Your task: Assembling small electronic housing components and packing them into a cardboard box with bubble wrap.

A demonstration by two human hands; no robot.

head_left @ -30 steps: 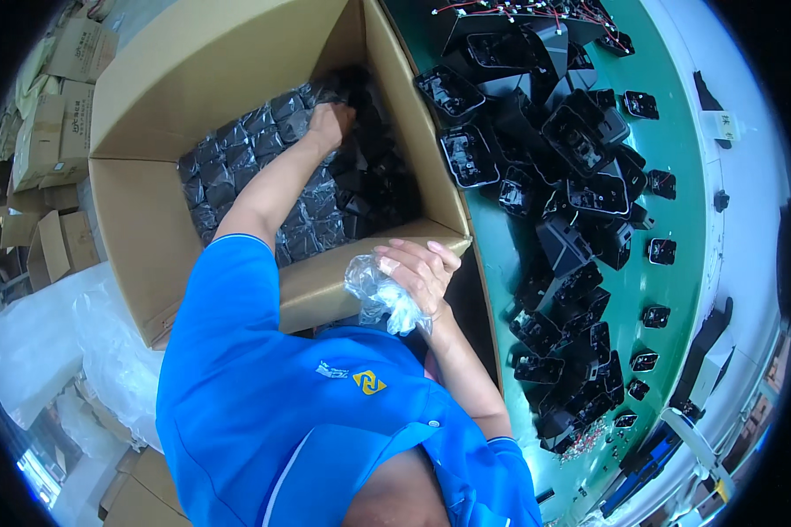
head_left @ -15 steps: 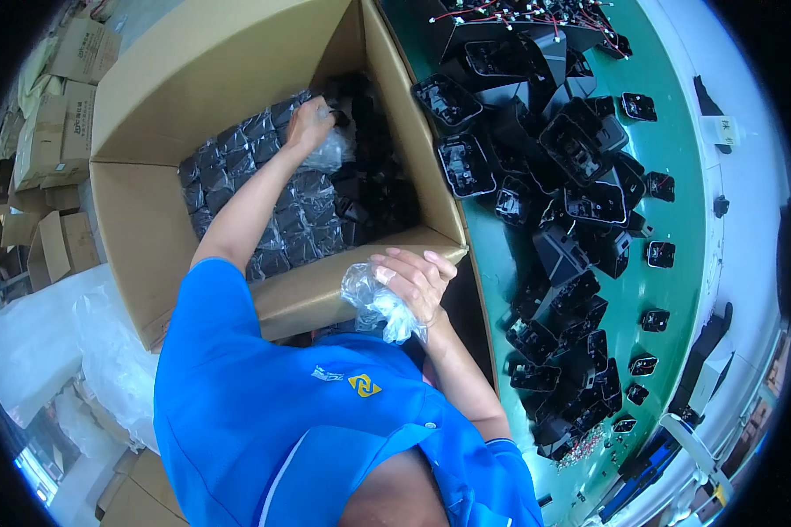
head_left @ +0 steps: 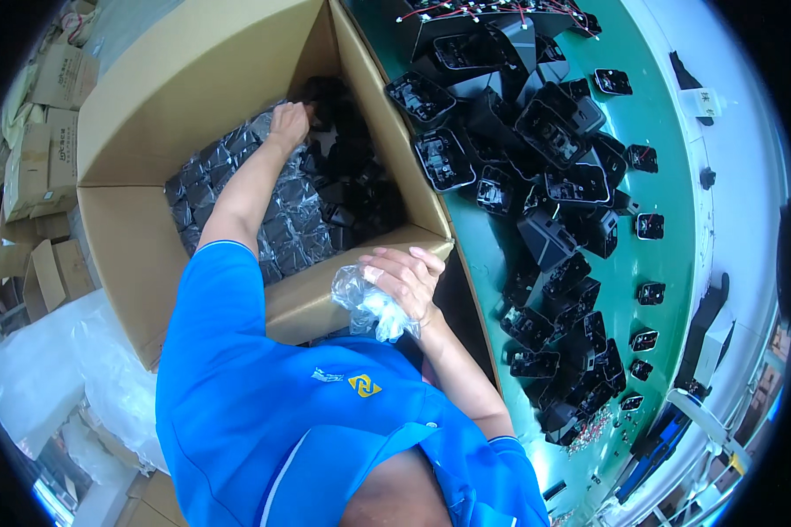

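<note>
**Beside the green worktop point(head_left: 626, 255), your left hand point(head_left: 288, 126) was deep inside the carton point(head_left: 193, 88)**

The carton stood open along the worktop's left edge, and a heap of black housings point(head_left: 561, 132) covered much of the worktop. In the carton, film-wrapped pieces point(head_left: 297, 211) lay in rough rows on the left; darker, loose-looking pieces point(head_left: 334, 193) filled the shadowed right side. Your left hand was at the far part of the rows, fingers curled; I could not tell whether they pinched a piece, only film, or nothing. Your right hand point(head_left: 406, 274) rested on the near rim, fingers over the edge, closed on a wad of clear plastic point(head_left: 373, 309).

To do this well, it seemed best to grasp from above, by the solid body rather than the slippery film, without dragging the neighbouring rows. The wad probably weakened your right hand's purchase on the rim, so leaning hard there looked unwise.
</note>
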